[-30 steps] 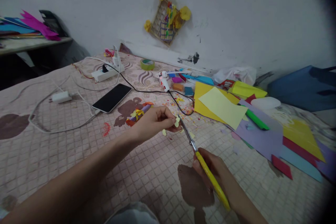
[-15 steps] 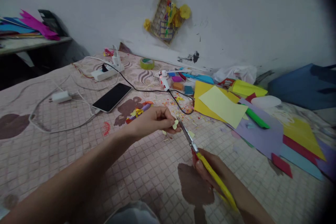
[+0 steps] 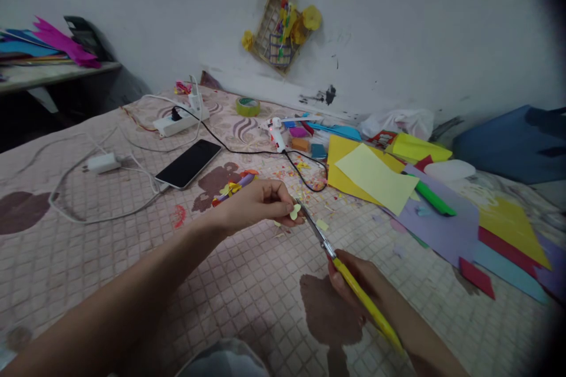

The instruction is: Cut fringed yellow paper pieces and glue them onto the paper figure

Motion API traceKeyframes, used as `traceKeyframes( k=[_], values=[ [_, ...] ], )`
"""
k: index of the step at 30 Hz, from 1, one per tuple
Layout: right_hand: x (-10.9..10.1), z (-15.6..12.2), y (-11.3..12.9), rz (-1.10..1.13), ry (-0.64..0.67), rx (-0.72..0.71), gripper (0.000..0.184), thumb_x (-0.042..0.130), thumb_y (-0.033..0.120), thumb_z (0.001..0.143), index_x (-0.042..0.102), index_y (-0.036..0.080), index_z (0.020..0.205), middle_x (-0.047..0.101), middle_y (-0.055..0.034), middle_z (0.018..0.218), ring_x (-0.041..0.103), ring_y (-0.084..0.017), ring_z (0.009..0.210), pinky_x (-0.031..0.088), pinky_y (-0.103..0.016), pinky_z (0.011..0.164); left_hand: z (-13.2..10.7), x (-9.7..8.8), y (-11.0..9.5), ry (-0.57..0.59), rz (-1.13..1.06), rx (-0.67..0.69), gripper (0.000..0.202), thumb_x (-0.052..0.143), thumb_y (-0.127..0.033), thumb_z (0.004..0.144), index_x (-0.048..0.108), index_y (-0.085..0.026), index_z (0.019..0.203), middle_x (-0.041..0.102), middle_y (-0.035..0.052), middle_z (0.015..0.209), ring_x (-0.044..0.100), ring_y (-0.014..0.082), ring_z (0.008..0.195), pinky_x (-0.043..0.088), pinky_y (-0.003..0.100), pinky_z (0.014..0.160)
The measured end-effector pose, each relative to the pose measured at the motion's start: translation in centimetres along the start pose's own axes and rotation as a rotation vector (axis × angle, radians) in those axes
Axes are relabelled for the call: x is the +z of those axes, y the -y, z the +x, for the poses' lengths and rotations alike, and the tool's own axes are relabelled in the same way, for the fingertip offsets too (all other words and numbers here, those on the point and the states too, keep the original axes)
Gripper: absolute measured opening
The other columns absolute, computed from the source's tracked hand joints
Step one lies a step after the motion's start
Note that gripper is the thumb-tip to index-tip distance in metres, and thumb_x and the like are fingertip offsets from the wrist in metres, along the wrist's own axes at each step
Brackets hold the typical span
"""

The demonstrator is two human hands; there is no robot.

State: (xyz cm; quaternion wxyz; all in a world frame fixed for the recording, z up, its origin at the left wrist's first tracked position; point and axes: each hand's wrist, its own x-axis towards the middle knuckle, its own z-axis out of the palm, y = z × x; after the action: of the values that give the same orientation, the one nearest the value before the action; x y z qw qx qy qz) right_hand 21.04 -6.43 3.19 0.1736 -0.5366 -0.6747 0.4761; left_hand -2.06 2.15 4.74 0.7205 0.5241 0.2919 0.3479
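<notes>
Between the thumb and fingers of my left hand is a small pale-yellow paper cutout with rounded lobes. My right hand grips scissors by their yellow handles. The blades point up and left, with their tips right beside the cutout; whether they touch it I cannot tell. A small pale paper scrap lies on the cloth by the blades. Behind my left wrist rests a purple, yellow and red paper piece, partly hidden by the hand.
A phone on a cable lies left, near a white power strip. The glue gun trails a black cord behind my hands. Green tape sits at the back. Coloured paper sheets spread along the right, with a blue bag beyond.
The scissors in my right hand look more closed, their handles drawn together. My left hand and the paper cutout stay almost in the same place.
</notes>
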Motion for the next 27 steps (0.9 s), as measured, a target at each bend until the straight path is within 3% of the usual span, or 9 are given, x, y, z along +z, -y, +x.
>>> traceKeyframes(
  k=[12, 27],
  values=[
    [-0.2, -0.2, 0.4, -0.06, 0.022, -0.037, 0.025, 0.048, 0.042, 0.084, 0.047, 0.02, 0.072, 0.05, 0.0017, 0.059, 0.043, -0.011, 0.049, 0.034, -0.023, 0.045, 0.0, 0.0, 0.1, -0.005, -0.004, -0.024, 0.016, 0.069, -0.016, 0.073, 0.054, -0.01, 0.069, 0.069, 0.0037, 0.072, 0.067, 0.0117, 0.07, 0.054, 0.024, 0.068],
    [-0.5, -0.2, -1.1, -0.04, -0.012, 0.0, 0.026, 0.053, 0.043, 0.081, 0.054, 0.019, 0.071, 0.056, 0.001, 0.06, 0.047, -0.012, 0.051, 0.037, -0.022, 0.046, 0.0, -0.2, 0.2, 0.01, 0.05, -0.019, 0.016, 0.069, -0.018, 0.072, 0.055, -0.011, 0.069, 0.069, 0.0045, 0.074, 0.067, 0.013, 0.071, 0.053, 0.026, 0.069]
  ],
)
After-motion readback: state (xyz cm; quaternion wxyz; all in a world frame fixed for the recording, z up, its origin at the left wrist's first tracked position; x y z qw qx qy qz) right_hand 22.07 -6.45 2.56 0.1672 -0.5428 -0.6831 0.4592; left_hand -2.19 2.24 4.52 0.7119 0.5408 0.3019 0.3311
